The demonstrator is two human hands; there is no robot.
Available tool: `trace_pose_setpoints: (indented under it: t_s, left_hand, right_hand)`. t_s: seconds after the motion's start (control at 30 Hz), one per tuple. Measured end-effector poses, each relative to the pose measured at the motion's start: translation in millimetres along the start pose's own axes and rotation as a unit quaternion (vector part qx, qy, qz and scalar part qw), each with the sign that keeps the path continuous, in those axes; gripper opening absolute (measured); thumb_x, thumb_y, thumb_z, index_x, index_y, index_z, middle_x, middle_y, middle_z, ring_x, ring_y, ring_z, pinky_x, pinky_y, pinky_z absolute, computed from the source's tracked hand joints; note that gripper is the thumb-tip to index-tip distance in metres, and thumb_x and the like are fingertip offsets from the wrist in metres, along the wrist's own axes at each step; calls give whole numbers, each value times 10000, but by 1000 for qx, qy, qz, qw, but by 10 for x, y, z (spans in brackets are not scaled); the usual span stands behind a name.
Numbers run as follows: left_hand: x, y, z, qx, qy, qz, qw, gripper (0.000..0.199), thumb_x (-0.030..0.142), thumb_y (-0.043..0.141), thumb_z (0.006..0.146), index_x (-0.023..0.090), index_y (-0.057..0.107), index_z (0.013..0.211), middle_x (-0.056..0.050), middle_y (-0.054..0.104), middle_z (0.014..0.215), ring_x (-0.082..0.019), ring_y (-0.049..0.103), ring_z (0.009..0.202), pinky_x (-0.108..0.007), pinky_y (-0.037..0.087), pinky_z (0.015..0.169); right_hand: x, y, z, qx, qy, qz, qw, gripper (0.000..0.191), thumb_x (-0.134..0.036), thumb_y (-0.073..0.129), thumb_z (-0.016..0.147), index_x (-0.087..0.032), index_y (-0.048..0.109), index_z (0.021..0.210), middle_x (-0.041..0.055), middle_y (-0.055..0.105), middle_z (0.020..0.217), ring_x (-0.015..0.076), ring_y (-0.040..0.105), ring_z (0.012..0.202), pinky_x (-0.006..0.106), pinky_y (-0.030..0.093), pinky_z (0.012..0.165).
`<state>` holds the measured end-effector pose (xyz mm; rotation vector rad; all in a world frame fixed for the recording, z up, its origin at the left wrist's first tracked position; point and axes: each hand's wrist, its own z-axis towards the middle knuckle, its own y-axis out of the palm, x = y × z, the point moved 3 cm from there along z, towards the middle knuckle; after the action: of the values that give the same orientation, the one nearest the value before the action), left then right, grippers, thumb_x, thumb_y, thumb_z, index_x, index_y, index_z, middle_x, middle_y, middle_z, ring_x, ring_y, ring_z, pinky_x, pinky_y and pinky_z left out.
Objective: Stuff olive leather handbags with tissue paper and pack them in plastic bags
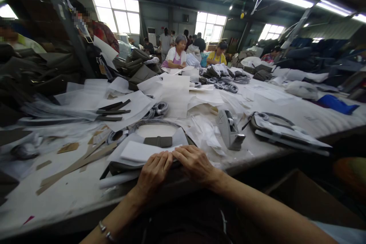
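Note:
A dark handbag [114, 168] lies flat at the near edge of the table, with white paper [140, 153] on top of it. Both of my hands are at its near edge, side by side and almost touching. My left hand [154, 171] has its fingers bent over that edge and the paper, thumb hidden below. Just right of it, my right hand [196, 163] curls over the same edge in a like grip. A flat dark piece [158, 142] rests on the paper beyond my fingers. The bag's wrapped handle [151, 122] arches away from me.
A grey tape dispenser [230, 131] stands right of the bag. Farther right lies a similar wrapped bag [280, 129]. White sheets [175, 95], dark strips [114, 111] and brown scraps [68, 147] cover the left and middle. Several people work beyond, one in a purple apron [176, 60].

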<state>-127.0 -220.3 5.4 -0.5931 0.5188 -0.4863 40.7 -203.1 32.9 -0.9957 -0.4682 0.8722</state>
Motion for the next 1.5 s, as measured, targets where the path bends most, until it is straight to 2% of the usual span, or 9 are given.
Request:
trace_pose_setpoints:
  t_s: [0.23, 0.4, 0.53, 0.67, 0.8, 0.97, 1.1, 1.3, 1.5]
  left_hand:
    - [-7, -56, -65, -1, -29, -45, 999, 279, 71, 417, 959, 98, 628, 1140, -100, 707, 1068, -201, 648, 984, -341, 452, 923]
    - [22, -29, -90, -7, -41, -51, 998, 285, 82, 433, 954, 117, 634, 1154, -102, 707, 1108, -208, 652, 1033, -347, 440, 965]
    - [-8, -41, -85, -2, -49, -58, 997, 297, 72, 435, 946, 123, 632, 1162, -97, 713, 1111, -203, 651, 1050, -336, 436, 981]
    - [-45, -62, -93, 9, -62, -68, 996, 299, 79, 426, 952, 125, 629, 1167, -94, 715, 1117, -200, 650, 1053, -336, 430, 993]
    - [-52, -69, -92, 12, -65, -72, 995, 307, 73, 423, 951, 118, 624, 1178, -100, 713, 1123, -201, 646, 1072, -339, 428, 1003]
    - [-49, -93, -55, 1, -53, -70, 996, 319, 57, 411, 943, 111, 631, 1168, -107, 716, 1114, -202, 657, 1057, -333, 432, 997]
    - [-49, -93, -72, -8, -59, -72, 996, 327, 73, 421, 949, 121, 624, 1200, -106, 708, 1143, -204, 649, 1076, -339, 419, 1015]
    - [-43, -70, -113, -29, -63, -72, 995, 359, 82, 422, 957, 152, 610, 1255, -91, 691, 1198, -202, 636, 1119, -340, 409, 1030]
    - [-16, -53, -138, -29, -65, -74, 995, 361, 107, 413, 967, 176, 614, 1259, -76, 675, 1241, -196, 629, 1141, -326, 418, 1030]
  right_hand:
    - [678, -335, -408, 94, 178, 69, 977, 346, -210, 523, 937, -240, 568, 1279, 86, 645, 1237, 216, 596, 1163, 384, 488, 1007]
    - [1273, -105, -519, -53, 223, -8, 973, 651, -64, 551, 790, -177, 451, 1423, 125, 559, 1368, 248, 487, 1273, 442, 432, 1043]
    - [1527, -32, -606, -171, 196, -37, 965, 359, -35, 524, 790, -188, 718, 1049, 77, 714, 937, 226, 597, 1004, 405, 440, 945]
    - [1677, -191, -803, -215, 167, -68, 960, 318, 5, 495, 782, -172, 745, 866, 90, 713, 910, 219, 621, 971, 390, 424, 973]
    - [1637, -443, -805, -238, 173, -87, 952, 365, 48, 479, 749, -164, 753, 863, 128, 721, 1017, 260, 631, 1052, 379, 471, 926]
    - [1251, -661, -440, -240, 274, -115, 924, 229, -116, 530, 872, -198, 733, 803, 87, 721, 823, 236, 681, 760, 310, 477, 656]
    - [921, -466, -354, -270, 290, -21, 918, 87, -295, 673, 853, -239, 737, 872, 48, 737, 878, 232, 699, 800, 291, 466, 661]
    - [920, -184, -752, -282, 397, -57, 872, 307, -374, 735, 790, -183, 676, 1022, 108, 727, 966, 282, 695, 868, 305, 455, 649]
    - [931, -95, -961, -183, 416, 108, 884, 167, -277, 650, 805, -197, 611, 663, -2, 648, 724, 159, 612, 695, 254, 422, 635]
